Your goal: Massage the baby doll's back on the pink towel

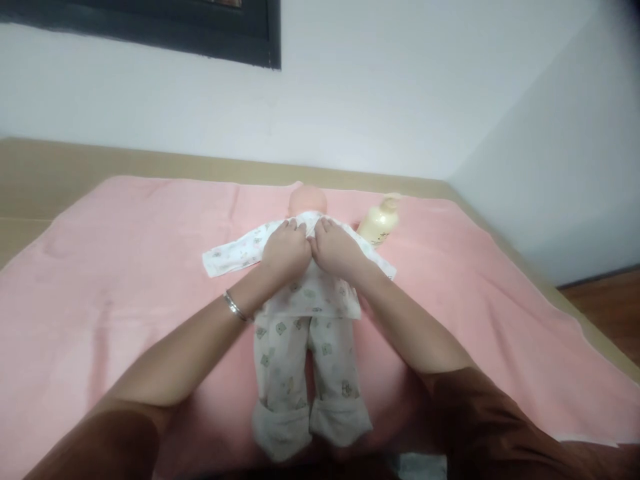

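A baby doll lies stretched out, its bald head toward the wall. It is dressed in a white printed shirt with sleeves spread to both sides, and matching printed trousers with turned-up cuffs. My left hand, with a silver bangle on its wrist, presses its curled fingers into the upper front of the shirt. Touching it at the thumbs, my right hand pinches the cloth just below the neck. The hands hide the fabric between the fingers and whatever fastening lies there.
Beside the doll's right-hand sleeve, a cream pump bottle leans at a tilt. A pink blanket with a few creases covers the wooden surface. Behind rises a white wall with a dark frame at upper left.
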Motion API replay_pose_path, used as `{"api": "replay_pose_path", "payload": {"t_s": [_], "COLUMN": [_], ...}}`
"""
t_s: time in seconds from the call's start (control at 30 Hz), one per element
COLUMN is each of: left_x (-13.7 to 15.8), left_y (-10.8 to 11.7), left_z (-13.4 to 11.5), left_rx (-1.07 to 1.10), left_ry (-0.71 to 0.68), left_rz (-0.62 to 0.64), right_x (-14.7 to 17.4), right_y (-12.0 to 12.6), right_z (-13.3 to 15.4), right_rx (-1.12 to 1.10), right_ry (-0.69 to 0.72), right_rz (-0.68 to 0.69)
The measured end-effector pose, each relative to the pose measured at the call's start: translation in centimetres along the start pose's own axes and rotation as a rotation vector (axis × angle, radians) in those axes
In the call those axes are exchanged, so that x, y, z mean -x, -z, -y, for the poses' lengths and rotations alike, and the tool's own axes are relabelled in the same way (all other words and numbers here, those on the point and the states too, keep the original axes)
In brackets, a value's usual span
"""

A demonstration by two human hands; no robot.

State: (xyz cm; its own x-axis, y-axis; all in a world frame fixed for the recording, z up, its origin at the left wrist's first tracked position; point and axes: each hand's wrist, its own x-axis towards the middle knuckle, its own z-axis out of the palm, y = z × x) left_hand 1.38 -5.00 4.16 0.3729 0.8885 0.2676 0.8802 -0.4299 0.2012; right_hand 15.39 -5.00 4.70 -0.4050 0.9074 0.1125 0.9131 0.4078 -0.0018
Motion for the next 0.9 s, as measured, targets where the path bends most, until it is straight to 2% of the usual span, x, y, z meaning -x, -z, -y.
{"api": "replay_pose_path", "payload": {"t_s": [0.1, 0.27, 0.43, 0.7, 0.8, 0.9], "left_x": [-1.1, -1.9, -1.4, 0.9, 1.1, 0.3], "left_y": [0.2, -0.6, -0.6, -1.2, -1.3, -0.8], "left_z": [1.4, 2.8, 1.9, -0.5, -0.7, 0.0], "left_rx": [0.152, 0.271, 0.102, -0.137, -0.145, -0.024], "left_ry": [0.107, 0.18, 0.11, -0.055, -0.088, -0.034], "left_rz": [0.039, -0.018, -0.009, -0.09, -0.092, -0.045], "right_x": [1.0, 1.8, 0.9, -1.5, -1.5, -1.3], "right_y": [-0.3, 0.2, 1.3, -0.3, -0.4, -0.2], "right_z": [1.2, 2.6, 1.9, -0.5, -0.7, -0.7], "right_rx": [0.043, 0.072, -0.097, -0.293, -0.309, -0.274], "right_ry": [0.037, 0.068, -0.044, -0.202, -0.208, -0.174], "right_rz": [-0.03, -0.028, -0.043, -0.078, -0.075, -0.071]}}
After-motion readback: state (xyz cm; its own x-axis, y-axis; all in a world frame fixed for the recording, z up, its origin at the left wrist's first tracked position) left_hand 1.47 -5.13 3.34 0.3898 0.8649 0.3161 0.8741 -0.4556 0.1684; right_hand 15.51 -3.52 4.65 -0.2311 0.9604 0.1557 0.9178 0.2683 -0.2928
